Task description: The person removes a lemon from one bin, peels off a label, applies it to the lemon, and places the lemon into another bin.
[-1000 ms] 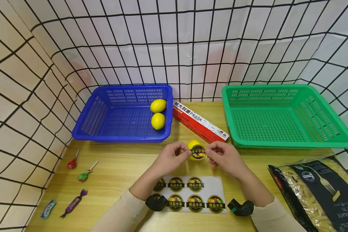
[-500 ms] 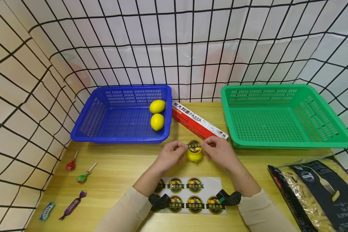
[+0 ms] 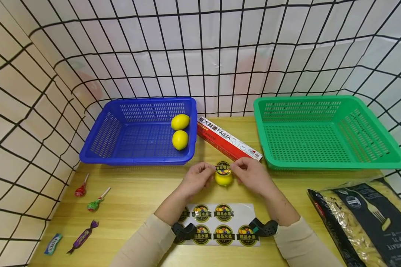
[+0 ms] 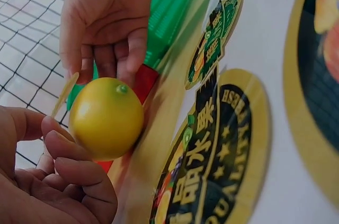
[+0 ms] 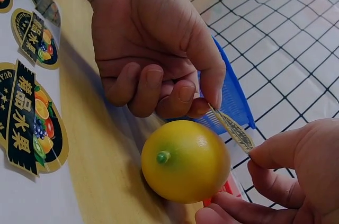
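Two hands meet over one lemon that sits on the wooden table, near its middle and just in front of the blue basket. We note the left hand and the right hand each pinching an opposite edge of a round sticker, which is stretched between them directly above the lemon. In the right wrist view the sticker shows edge-on, close over the fruit; we cannot tell whether it touches the peel. The other fingers of both hands are curled beside the lemon.

We record a sticker sheet lying toward the near edge, under the forearms. Two more lemons lie in the right part of the blue basket. A red pasta box lies between that basket and the green basket. A pasta bag occupies the near right corner; lollipops and wrapped sweets lie along the left edge.
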`<move>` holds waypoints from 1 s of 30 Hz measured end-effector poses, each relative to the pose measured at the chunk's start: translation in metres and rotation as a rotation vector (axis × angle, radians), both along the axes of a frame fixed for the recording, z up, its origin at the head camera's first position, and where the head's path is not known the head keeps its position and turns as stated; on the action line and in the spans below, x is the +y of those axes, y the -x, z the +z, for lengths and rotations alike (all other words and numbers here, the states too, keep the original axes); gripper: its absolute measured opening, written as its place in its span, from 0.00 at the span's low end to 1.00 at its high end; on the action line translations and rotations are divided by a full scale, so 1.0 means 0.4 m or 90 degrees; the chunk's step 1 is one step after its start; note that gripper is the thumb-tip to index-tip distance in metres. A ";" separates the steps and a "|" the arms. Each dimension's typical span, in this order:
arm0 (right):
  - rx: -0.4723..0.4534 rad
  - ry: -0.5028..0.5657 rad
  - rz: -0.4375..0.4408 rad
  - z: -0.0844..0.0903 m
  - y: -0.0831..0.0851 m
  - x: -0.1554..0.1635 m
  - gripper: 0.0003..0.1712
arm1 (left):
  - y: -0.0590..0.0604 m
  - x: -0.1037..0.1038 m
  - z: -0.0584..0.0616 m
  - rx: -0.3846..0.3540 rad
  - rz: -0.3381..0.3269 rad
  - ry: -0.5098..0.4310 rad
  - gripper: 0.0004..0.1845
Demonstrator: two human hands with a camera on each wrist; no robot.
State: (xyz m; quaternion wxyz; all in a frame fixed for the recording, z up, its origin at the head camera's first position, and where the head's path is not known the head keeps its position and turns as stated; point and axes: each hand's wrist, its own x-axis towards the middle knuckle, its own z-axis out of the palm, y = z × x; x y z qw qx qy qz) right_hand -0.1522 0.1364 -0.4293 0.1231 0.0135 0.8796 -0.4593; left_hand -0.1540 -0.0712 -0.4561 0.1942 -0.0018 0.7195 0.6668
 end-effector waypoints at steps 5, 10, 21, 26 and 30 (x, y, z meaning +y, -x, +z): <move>-0.016 0.010 -0.002 -0.001 0.002 -0.001 0.15 | 0.000 0.001 -0.001 -0.006 0.003 -0.004 0.10; -0.021 0.015 -0.004 -0.006 0.005 -0.002 0.15 | 0.001 0.001 -0.006 -0.011 0.001 -0.006 0.10; -0.023 0.035 -0.013 -0.013 0.008 -0.006 0.14 | 0.005 0.001 -0.018 -0.027 0.006 -0.006 0.10; -0.022 0.033 -0.017 -0.015 0.009 -0.008 0.14 | 0.005 0.002 -0.017 -0.030 0.007 -0.006 0.09; -0.025 0.030 -0.022 -0.014 0.006 -0.011 0.14 | 0.004 0.003 -0.016 -0.030 0.008 -0.008 0.10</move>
